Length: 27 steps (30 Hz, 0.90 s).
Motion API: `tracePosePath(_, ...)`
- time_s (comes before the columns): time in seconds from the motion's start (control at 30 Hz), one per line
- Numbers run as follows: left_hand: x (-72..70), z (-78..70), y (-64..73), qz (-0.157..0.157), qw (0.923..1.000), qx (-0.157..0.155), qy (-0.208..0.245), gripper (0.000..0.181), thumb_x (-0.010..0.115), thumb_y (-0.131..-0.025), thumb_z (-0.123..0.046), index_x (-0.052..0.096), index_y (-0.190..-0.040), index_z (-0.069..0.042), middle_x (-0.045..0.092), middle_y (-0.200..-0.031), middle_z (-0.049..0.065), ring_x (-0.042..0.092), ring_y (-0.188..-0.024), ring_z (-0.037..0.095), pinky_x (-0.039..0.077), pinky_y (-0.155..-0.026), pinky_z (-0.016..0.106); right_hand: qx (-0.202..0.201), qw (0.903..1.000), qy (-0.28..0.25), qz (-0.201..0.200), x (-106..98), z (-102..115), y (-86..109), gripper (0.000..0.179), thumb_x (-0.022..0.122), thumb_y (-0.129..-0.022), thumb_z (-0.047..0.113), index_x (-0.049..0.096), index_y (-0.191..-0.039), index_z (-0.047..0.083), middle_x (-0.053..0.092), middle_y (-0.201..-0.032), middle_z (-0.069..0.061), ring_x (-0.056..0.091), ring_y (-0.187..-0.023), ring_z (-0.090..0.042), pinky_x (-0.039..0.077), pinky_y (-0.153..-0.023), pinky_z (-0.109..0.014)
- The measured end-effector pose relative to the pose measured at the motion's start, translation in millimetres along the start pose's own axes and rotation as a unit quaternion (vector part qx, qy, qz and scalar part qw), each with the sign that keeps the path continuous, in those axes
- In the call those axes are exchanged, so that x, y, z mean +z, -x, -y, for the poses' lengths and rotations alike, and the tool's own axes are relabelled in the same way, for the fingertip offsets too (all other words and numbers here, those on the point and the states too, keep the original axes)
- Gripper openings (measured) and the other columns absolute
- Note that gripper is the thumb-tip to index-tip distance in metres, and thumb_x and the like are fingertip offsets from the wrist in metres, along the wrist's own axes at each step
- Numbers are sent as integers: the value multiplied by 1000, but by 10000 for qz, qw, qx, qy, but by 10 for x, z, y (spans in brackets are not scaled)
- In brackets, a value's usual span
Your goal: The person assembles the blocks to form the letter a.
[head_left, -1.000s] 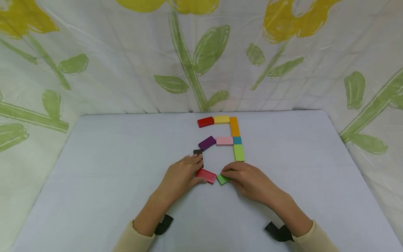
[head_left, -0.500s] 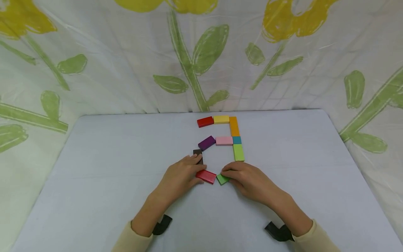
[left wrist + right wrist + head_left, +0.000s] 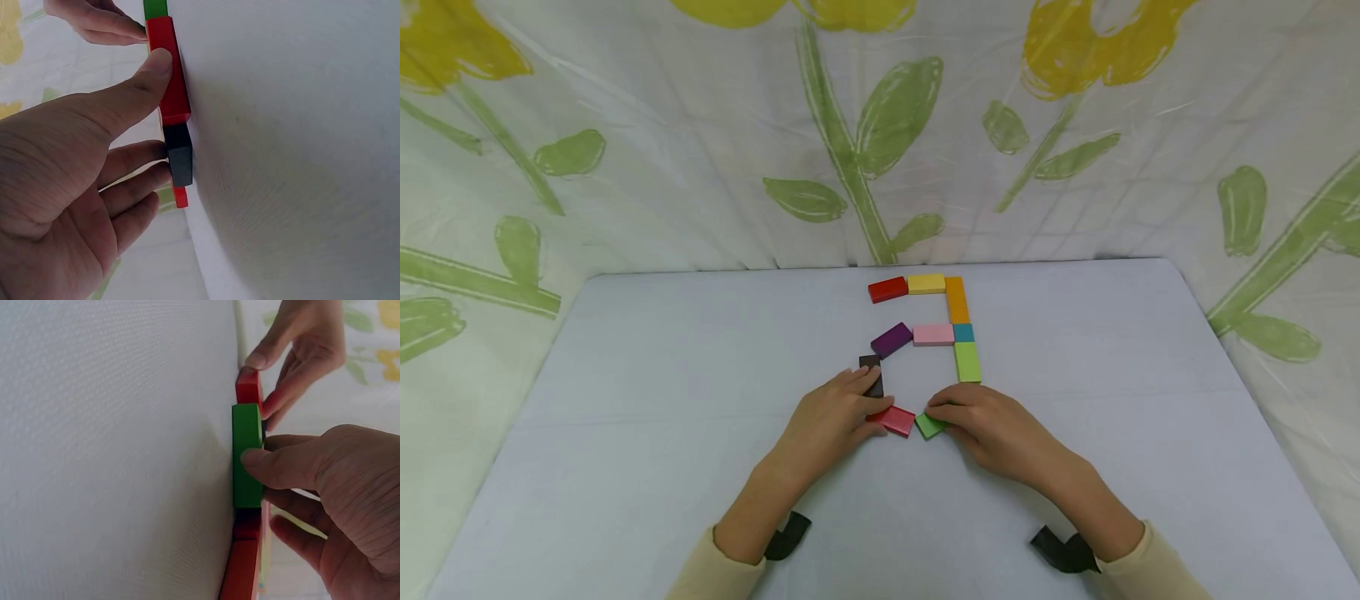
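Note:
My left hand pinches a pinkish-red block, thumb on its near side and index finger across its far edge. Other left fingers touch a black block, which adjoins the red one in the left wrist view. To the right, my right hand holds a green block between thumb and fingers. This block lies end to end with the pinkish-red one, its right part hidden under the hand in the head view. A light green block stands just beyond the right fingers.
Further back lie purple, pink, teal, orange, yellow and bright red blocks. Dark red and orange-red blocks show past the green one. A flowered curtain hangs behind the white table.
My left index finger has shifted slightly on the pinkish-red block, and the left thumb has drawn back a little to the left. The right hand keeps its place, and the blocks stay put.

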<state>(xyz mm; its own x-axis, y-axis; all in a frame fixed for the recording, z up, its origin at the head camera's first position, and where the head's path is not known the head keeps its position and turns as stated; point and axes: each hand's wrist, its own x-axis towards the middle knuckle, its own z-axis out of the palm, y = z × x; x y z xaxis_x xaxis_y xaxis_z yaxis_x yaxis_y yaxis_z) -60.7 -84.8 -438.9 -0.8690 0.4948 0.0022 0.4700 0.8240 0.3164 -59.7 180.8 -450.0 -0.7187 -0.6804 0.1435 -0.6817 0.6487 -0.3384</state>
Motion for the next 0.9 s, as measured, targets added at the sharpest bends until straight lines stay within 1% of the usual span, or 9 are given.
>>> tracePosePath(0.1, 2, 4, -5, -50, 10000, 29, 15, 51, 84, -89, -39, 74, -135, -20, 64, -151, 11, 59, -144, 29, 49, -119, 47, 16, 10000, -43, -8, -28, -4, 8, 32, 83, -91, 8, 79, -123, 12, 75, -124, 1, 70, -115, -17, 62, -100, -37)
tracePosePath(0.27, 21, 1, -19, -172, 9998, 22, -48, 57, 81, -92, -44, 71, -140, -13, 68, -147, 10, 62, -142, 26, 47, -120, 44, 145, 9996, -161, -165, -116, -45, 41, 34, 84, -90, 7, 78, -123, 12, 74, -125, 1, 70, -117, -18, 63, -99, -36)
tracePosePath(0.4, 33, -5, -24, -177, 9998, -20, -87, 58, 80, -93, -42, 70, -139, -9, 69, -145, 10, 63, -141, 25, 46, -121, 43, 427, 9981, -306, -310, -213, -121, 75, 34, 83, -91, 9, 78, -124, 11, 74, -127, 0, 70, -120, -20, 63, -99, -38)
tracePosePath(0.57, 25, 11, -4, -341, 9994, -3, -39, 57, 80, -94, -41, 71, -138, -7, 70, -143, 9, 65, -138, 24, 48, -120, 43, 824, 9939, -544, -484, -353, -224, 130, 36, 81, -94, 12, 76, -129, 11, 73, -130, -2, 69, -124, -23, 62, -100, -44)
tracePosePath(0.7, -4, 64, 40, -574, 9983, -83, -83, 54, 81, -94, -40, 71, -138, -9, 72, -141, 8, 67, -135, 24, 49, -120, 44, 1096, 9895, -710, -616, -444, -294, 168, 37, 78, -97, 14, 73, -133, 11, 72, -133, -4, 67, -127, -27, 62, -101, -49)
tracePosePath(0.9, -96, 215, 130, -1056, 9939, -240, -216, 54, 82, -94, -33, 68, -142, -11, 72, -139, 9, 67, -132, 28, 52, -117, 47, 1272, 9847, -762, -913, -498, -388, 204, 37, 78, -96, 11, 73, -133, 9, 72, -133, -5, 68, -126, -28, 62, -99, -50)
